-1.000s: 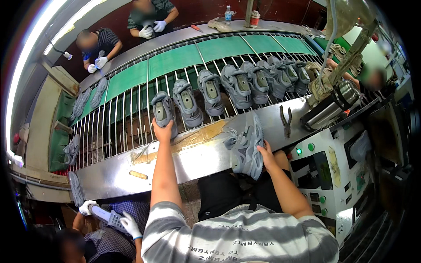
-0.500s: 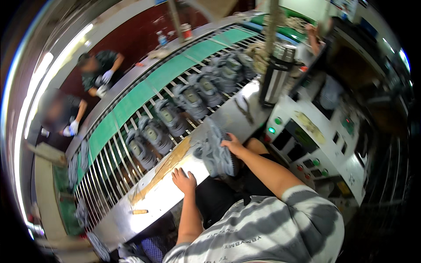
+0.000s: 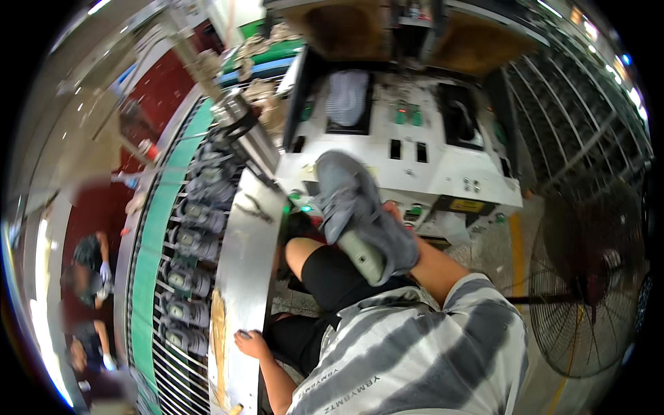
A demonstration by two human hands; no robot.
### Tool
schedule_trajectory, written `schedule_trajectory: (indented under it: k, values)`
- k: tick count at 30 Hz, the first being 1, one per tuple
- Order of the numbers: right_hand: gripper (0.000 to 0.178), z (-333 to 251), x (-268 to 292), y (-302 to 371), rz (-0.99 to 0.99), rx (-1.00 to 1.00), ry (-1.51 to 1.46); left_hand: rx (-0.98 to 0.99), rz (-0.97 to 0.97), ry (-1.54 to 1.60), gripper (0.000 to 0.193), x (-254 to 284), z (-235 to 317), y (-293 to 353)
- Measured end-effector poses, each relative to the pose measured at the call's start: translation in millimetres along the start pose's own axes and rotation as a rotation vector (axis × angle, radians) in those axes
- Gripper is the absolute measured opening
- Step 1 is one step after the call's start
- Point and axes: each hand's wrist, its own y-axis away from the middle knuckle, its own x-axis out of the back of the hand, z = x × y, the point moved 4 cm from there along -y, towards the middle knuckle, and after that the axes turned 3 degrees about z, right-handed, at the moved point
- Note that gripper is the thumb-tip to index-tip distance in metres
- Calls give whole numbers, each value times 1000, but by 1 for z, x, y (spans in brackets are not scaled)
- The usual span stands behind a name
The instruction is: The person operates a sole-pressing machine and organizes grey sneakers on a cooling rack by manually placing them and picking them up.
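A grey sneaker (image 3: 339, 181) with a pale green last showing in its opening hangs over my lap, toe pointing away. My right hand (image 3: 393, 210) grips it from the right side, most of the fingers hidden behind it. My left hand (image 3: 252, 343) rests at the edge of the metal bench (image 3: 250, 266), fingers curled in around a small dark thing too small to name. Beyond the sneaker stands a white machine (image 3: 377, 155) with two dark wells. A grey shoe-shaped piece (image 3: 346, 98) with a ribbed surface sits in its left well.
Several grey sneakers (image 3: 190, 277) line the roller conveyor (image 3: 176, 384) on the left, beside a green belt (image 3: 146, 277). Pliers (image 3: 254, 207) lie on the bench. A steel cylinder (image 3: 243, 128) stands at its far end. A large fan (image 3: 581, 304) is at right. Two co-workers (image 3: 86, 263) are far left.
My view has swung right toward the machine. The right hand has lifted the sneaker off the bench and carried it toward the machine. My left hand has gone from spread to curled.
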Motion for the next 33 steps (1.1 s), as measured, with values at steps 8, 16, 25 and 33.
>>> schedule_trajectory:
  k: [8, 16, 25, 33]
  values:
    - [72, -291, -47, 232, 765, 1146, 918, 268, 83, -236, 27, -12, 35, 0]
    - [95, -458, -139, 226, 1822, 829, 1791, 281, 49, -168, 29, -9, 47, 8]
    - [100, -488, -58, 158, 2106, 160, 1891, 272, 99, -113, 30, -20, 61, 12]
    - [83, -434, -59, 165, 2029, 365, 2091, 165, -85, 329, 31, -61, 146, 11]
